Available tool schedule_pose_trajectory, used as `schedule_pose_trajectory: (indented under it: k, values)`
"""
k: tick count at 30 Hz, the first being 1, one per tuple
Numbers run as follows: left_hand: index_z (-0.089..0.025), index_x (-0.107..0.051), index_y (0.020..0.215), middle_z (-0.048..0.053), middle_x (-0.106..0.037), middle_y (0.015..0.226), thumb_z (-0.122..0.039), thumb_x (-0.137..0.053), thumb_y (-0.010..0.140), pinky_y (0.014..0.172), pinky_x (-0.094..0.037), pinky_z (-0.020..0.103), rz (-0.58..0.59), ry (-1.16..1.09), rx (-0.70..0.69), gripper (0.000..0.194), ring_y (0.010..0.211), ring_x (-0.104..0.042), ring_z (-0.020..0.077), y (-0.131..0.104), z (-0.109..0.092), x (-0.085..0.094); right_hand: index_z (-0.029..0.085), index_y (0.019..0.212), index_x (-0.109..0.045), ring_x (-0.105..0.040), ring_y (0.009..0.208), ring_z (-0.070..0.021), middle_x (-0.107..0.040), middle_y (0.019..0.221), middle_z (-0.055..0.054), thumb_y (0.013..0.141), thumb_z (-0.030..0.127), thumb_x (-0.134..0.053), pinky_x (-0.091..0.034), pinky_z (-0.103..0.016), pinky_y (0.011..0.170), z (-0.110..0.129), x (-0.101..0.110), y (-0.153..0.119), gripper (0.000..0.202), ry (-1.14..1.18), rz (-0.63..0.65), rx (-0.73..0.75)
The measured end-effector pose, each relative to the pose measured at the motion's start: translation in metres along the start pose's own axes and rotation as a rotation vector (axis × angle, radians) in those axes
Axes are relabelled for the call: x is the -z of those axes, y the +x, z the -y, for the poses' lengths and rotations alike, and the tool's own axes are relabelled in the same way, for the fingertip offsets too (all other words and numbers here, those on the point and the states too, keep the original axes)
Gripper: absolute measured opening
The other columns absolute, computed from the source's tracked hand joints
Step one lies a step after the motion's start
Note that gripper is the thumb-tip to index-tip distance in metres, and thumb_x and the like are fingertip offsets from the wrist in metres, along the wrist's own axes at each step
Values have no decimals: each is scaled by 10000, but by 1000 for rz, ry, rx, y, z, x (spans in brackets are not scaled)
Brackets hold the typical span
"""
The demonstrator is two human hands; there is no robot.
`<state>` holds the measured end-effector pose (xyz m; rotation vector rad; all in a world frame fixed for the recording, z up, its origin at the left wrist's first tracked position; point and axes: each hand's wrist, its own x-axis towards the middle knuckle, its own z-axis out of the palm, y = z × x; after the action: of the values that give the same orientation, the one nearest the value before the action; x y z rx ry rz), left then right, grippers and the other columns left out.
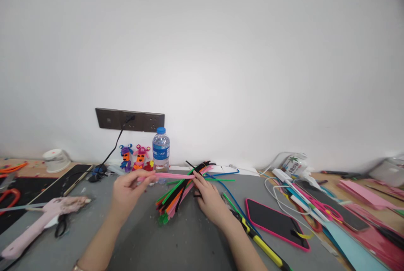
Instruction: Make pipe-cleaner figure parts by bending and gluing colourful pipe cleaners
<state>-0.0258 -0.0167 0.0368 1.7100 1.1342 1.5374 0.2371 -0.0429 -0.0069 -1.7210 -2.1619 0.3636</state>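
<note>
Pink pipe cleaners (173,176) are stretched nearly level between my two hands. My left hand (126,193) pinches one end with closed fingers. At the other end, the fingertips of my right hand (210,201) close on the pink strands, right above a bundle of pipe cleaners (172,203) in black, orange, green and pink. That bundle lies slantwise on the grey mat (164,245), with a black pipe cleaner around it. Loose blue and green stems stick out behind my right hand.
A water bottle (161,153) and two small pipe-cleaner figures (141,159) stand by the wall. Left lies a pink glue gun (47,216). To the right are a yellow-and-black handled tool (265,248), a pink-edged phone (276,222), white cables and pink scissors (330,211).
</note>
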Motion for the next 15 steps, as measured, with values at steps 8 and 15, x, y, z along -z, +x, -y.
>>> schedule_pose_trajectory:
  k: [8,15]
  values:
    - [-152,-634,611,-43,-689,597,-270,-847,597,547,-539,237,-600,-510,-45,244,483,-590,83,27,3,37,209,1435,-412,-410,1337,-318,-347,1535,-115,793,55,-433,-348,-548,1038,-12,-10,1,661,-28,6,-112]
    - [-163,-659,685,-51,-689,578,-204,-835,596,535,-518,154,-673,-722,59,202,547,-613,72,35,1,43,217,1229,-603,-460,1286,-329,-481,1442,-131,863,235,-559,-346,-554,1030,-5,-4,1,369,65,-74,-85]
